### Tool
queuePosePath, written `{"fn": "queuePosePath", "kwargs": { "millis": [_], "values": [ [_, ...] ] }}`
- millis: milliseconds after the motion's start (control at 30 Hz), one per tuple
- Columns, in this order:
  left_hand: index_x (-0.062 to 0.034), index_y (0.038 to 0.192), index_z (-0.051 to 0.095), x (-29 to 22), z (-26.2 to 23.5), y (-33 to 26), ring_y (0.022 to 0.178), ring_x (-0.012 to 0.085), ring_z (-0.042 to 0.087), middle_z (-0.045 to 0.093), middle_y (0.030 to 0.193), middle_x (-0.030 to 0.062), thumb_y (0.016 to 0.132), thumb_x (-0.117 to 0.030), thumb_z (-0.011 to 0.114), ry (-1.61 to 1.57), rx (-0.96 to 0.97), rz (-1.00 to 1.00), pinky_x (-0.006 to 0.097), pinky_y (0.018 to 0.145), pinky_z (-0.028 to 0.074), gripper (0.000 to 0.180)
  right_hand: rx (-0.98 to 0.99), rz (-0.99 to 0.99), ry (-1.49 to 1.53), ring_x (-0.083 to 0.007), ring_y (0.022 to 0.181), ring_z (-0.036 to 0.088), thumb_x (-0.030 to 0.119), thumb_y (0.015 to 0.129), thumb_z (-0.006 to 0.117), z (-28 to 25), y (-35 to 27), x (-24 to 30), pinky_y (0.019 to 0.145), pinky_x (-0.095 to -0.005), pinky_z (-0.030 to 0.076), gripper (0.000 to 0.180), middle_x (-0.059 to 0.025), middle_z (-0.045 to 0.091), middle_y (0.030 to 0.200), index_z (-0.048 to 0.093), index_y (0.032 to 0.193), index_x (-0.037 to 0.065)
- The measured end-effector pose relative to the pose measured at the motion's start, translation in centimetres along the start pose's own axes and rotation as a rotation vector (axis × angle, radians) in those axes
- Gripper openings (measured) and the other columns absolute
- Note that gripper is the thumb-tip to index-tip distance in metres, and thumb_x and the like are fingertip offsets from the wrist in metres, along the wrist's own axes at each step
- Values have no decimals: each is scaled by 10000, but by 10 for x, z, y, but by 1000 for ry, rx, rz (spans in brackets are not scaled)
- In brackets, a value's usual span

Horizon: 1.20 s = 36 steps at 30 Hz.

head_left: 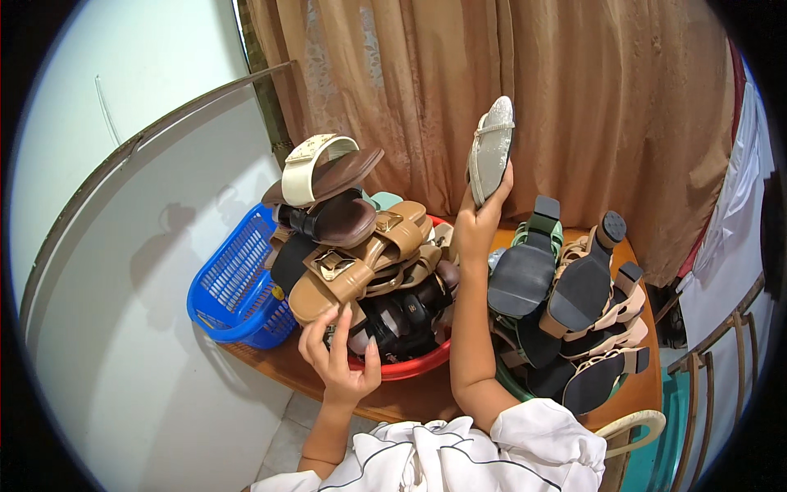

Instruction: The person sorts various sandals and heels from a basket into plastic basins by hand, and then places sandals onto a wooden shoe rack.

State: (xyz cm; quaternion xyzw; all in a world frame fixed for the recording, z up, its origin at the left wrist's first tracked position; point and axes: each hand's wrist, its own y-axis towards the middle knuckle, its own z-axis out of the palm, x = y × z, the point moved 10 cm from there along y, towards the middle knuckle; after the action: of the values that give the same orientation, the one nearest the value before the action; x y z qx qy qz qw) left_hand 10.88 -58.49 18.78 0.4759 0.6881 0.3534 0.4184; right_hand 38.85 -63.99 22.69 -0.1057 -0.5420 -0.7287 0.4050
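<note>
My right hand (485,211) is raised in front of the curtain, closed round a silvery sandal (492,152) with a thin glittery strap, held upright. My left hand (340,361) has its fingers apart and holds nothing. Its fingertips are at the edge of a tan slide sandal (316,297) with a gold buckle; I cannot tell whether they press on it. That slide lies on a heap of sandals in a red basin (402,371). Black sandals (402,324) fill the basin's near side. A brown sandal with a cream strap (305,174) tops the pile.
A blue plastic basket (238,283) stands left of the pile on the wooden table (377,402). To the right, heeled sandals (582,295) lie soles up, piled over a green container (510,385). Brown curtains (590,123) hang behind, and a white wall (164,328) borders the left.
</note>
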Motion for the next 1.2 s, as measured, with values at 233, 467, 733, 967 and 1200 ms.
{"fn": "queuePosePath", "kwargs": {
  "millis": [233,467,733,967,1200],
  "values": [
    [0,1128,502,12,9,15,1145,346,300,409,1196,171,672,-161,570,130,37,-35,446,977,182,488,51,68,-207,-367,1115,403,-51,699,393,19,23,-111,947,-387,293,666,-280,389,1194,167,1313,74],
    [-5,1126,502,11,12,16,1159,350,278,401,1204,172,674,-170,571,117,42,-17,448,981,169,486,482,760,-733,-394,1017,492,167,762,531,12,-46,-289,843,-393,390,550,-294,513,1044,280,1235,39],
    [-6,1135,495,13,11,15,1161,353,273,398,1206,173,677,-171,570,107,53,-16,454,983,161,493,754,489,-974,-354,924,558,281,795,511,42,-51,-253,782,-444,436,363,-191,581,994,463,1082,63],
    [-14,1145,492,11,11,16,1163,358,273,394,1212,175,678,-174,569,98,71,-13,457,984,156,500,794,762,-1074,-320,1039,491,225,763,554,26,-62,-286,829,-428,417,414,-177,488,1137,415,1130,90],
    [-5,1144,490,10,5,16,1172,355,272,399,1213,165,677,-175,564,136,64,-21,451,984,149,502,642,950,-1138,-312,1076,456,199,751,564,9,-71,-290,847,-424,408,447,-167,441,1179,392,1151,99]
  ]
}}
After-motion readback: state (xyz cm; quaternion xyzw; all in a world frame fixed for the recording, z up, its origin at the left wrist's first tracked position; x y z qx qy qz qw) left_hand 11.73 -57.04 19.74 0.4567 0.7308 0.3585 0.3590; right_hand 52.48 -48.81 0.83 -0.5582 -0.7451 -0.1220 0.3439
